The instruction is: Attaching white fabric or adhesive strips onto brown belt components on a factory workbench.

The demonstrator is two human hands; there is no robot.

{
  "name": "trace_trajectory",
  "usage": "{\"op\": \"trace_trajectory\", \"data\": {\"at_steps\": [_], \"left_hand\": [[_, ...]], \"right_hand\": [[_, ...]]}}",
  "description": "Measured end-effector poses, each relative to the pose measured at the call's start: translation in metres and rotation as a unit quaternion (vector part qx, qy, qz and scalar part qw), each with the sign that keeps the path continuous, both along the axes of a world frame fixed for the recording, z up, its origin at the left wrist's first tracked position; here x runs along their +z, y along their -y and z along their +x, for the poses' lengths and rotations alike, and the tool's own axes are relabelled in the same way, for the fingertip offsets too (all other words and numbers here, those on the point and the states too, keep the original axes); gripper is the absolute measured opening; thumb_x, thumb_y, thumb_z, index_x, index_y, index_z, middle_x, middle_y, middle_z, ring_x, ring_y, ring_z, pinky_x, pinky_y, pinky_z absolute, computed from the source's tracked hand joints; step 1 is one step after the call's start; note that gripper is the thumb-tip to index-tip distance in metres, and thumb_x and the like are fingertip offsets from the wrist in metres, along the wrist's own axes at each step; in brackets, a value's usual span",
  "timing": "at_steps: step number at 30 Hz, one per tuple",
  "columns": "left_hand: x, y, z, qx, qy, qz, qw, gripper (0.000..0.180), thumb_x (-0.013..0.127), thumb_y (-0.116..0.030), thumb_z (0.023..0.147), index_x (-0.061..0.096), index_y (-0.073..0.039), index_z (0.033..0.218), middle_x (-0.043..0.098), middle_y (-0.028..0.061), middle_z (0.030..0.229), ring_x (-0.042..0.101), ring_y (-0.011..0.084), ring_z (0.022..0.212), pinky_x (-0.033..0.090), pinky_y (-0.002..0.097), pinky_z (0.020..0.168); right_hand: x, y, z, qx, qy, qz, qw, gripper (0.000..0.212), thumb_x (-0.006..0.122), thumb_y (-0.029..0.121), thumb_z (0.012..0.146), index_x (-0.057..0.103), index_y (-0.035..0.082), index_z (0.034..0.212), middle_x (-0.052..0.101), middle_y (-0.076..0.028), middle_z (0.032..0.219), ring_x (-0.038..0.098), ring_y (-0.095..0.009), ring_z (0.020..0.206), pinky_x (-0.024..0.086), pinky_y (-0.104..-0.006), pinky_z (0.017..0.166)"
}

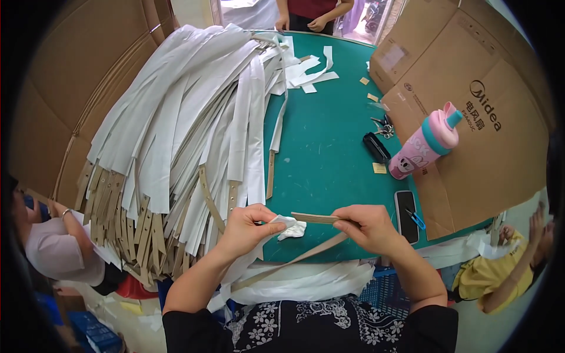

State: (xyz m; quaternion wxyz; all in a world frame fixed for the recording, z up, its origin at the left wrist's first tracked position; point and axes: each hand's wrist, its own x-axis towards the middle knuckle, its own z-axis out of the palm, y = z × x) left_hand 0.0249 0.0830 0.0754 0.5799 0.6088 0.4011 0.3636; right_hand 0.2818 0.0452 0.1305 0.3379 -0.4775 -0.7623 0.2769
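Note:
In front of me, over the table's near edge, my left hand [247, 230] pinches the end of a white paper-like strip [283, 220] between thumb and fingers. My right hand [371, 229] is closed on a tan belt-like strap [315, 218], whose tip points toward the left hand. A lower length of tan strap [321, 249] runs from below the right hand down to the lower left. Between the hands a crumpled white scrap [292, 230] lies on the green tabletop [318, 153].
A large pile of tan straps in white sleeves [176, 117] covers the left side. To the right are a pink bottle [425, 141], a phone [406, 216], blue-handled snips [416, 219], a black case [375, 148] and a cardboard box [471, 176]. Other people stand or sit around the table.

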Motion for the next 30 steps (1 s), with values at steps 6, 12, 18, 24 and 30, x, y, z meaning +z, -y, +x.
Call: {"op": "trace_trajectory", "data": {"at_steps": [6, 12, 18, 24, 30], "left_hand": [[0.006, 0.006, -0.009, -0.006, -0.039, 0.004, 0.999, 0.009, 0.074, -0.009, 0.068, 0.069, -0.005, 0.075, 0.061, 0.0034, 0.072, 0.054, 0.0090, 0.067, 0.043, 0.0218, 0.060], [0.008, 0.000, -0.009, -0.061, -0.114, -0.005, 0.992, 0.011, 0.074, -0.013, 0.068, 0.069, -0.006, 0.074, 0.060, 0.0022, 0.070, 0.054, 0.0098, 0.066, 0.043, 0.0230, 0.058], [0.010, -0.002, -0.008, -0.114, -0.154, 0.023, 0.981, 0.013, 0.075, -0.011, 0.067, 0.068, -0.004, 0.074, 0.061, 0.0036, 0.072, 0.056, 0.0095, 0.064, 0.044, 0.0222, 0.056], [0.018, -0.007, -0.005, -0.220, -0.203, -0.067, 0.952, 0.018, 0.074, -0.019, 0.071, 0.068, -0.003, 0.078, 0.061, 0.0033, 0.071, 0.055, 0.0088, 0.065, 0.043, 0.0234, 0.056], [0.027, -0.006, -0.003, -0.279, -0.247, -0.081, 0.925, 0.027, 0.068, -0.027, 0.077, 0.067, -0.001, 0.084, 0.061, 0.0055, 0.062, 0.051, 0.0081, 0.056, 0.043, 0.0254, 0.054]], "right_hand": [[0.017, -0.013, -0.006, 0.041, 0.091, 0.085, 0.991, 0.008, 0.063, 0.009, 0.073, 0.063, 0.005, 0.080, 0.056, -0.006, 0.057, 0.052, -0.015, 0.045, 0.038, -0.0250, 0.041], [0.026, -0.015, -0.008, 0.089, 0.144, 0.107, 0.980, 0.004, 0.062, 0.013, 0.072, 0.062, 0.009, 0.074, 0.054, -0.002, 0.054, 0.052, -0.016, 0.044, 0.038, -0.0272, 0.040], [0.020, -0.017, -0.009, 0.122, 0.179, 0.106, 0.970, 0.006, 0.062, 0.014, 0.072, 0.063, 0.009, 0.074, 0.056, -0.002, 0.056, 0.054, -0.017, 0.047, 0.040, -0.0286, 0.042], [0.025, -0.026, -0.010, 0.184, 0.260, -0.032, 0.947, 0.012, 0.056, 0.020, 0.077, 0.063, 0.010, 0.079, 0.058, -0.003, 0.059, 0.057, -0.021, 0.053, 0.042, -0.0329, 0.047], [0.026, -0.025, -0.006, 0.203, 0.213, -0.157, 0.943, 0.017, 0.054, 0.024, 0.079, 0.063, 0.009, 0.081, 0.060, -0.007, 0.062, 0.057, -0.024, 0.056, 0.043, -0.0352, 0.052]]}}
